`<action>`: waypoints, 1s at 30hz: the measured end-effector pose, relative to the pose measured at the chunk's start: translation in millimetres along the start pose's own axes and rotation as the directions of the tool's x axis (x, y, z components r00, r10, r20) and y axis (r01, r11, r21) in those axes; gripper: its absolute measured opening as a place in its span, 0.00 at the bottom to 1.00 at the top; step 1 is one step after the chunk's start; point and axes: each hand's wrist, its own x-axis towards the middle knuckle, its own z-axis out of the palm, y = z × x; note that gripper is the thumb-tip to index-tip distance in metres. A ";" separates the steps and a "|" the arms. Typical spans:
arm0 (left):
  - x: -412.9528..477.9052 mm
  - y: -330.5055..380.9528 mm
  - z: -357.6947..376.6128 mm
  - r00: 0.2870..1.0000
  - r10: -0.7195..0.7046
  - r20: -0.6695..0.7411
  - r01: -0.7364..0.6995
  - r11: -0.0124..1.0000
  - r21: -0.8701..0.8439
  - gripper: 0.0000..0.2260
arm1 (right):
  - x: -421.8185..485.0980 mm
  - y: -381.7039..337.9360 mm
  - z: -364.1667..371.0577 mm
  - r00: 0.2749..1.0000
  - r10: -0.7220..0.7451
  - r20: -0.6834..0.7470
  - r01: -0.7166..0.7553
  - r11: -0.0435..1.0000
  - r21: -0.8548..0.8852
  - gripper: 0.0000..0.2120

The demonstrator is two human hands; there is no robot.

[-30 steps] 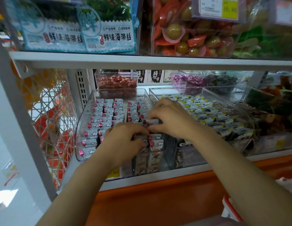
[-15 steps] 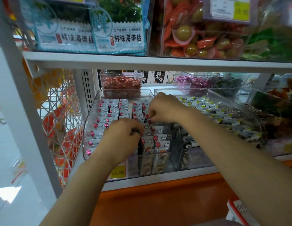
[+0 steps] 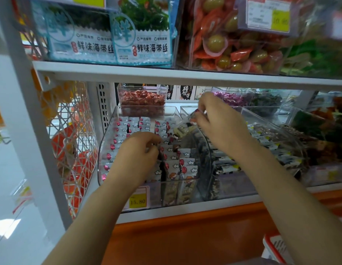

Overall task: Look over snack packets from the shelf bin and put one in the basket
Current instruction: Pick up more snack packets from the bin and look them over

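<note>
The packet (image 3: 182, 129) is in the air over the bin's right rear corner, tilted, with its upper end pinched between the thumb and fingertips of the right hand (image 3: 219, 129). It is pale with a dark cartoon figure and a red spot near the top, like the packets (image 3: 185, 163) standing in tight rows in the bin (image 3: 107, 144) below it. The bin is clear plastic with rounded front corners and sits on the lower shelf (image 3: 185, 213).

The left hand (image 3: 139, 157) is down inside the bin near the middle of the rows. Its fingers are curled onto the packet tops, but I cannot tell whether they grip one. Both forearms reach in from the bottom edge of the view.

A yellow price tag (image 3: 138, 201) reading 15.80 is on the bin's front. Just to the right is a second clear bin (image 3: 271, 129) filled with dark packets. Behind the first bin stands a small clear box (image 3: 143, 101) of red sweets. White wire mesh (image 3: 70, 131) closes the shelf's left side.

The upper shelf (image 3: 166, 73) carries blue-and-white seaweed packs (image 3: 143, 41) and a clear box of orange and green wrapped snacks (image 3: 233, 44).

At the lower right corner, part of a red-and-white basket (image 3: 275, 247) shows, well apart from the held packet.
</note>
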 end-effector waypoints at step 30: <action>-10.2 14.3 -1.5 0.925 -0.259 0.276 0.360 0.375 -0.854 0.08 | -68.4 1.5 9.6 0.733 0.421 0.534 -0.383 -0.394 0.836 0.08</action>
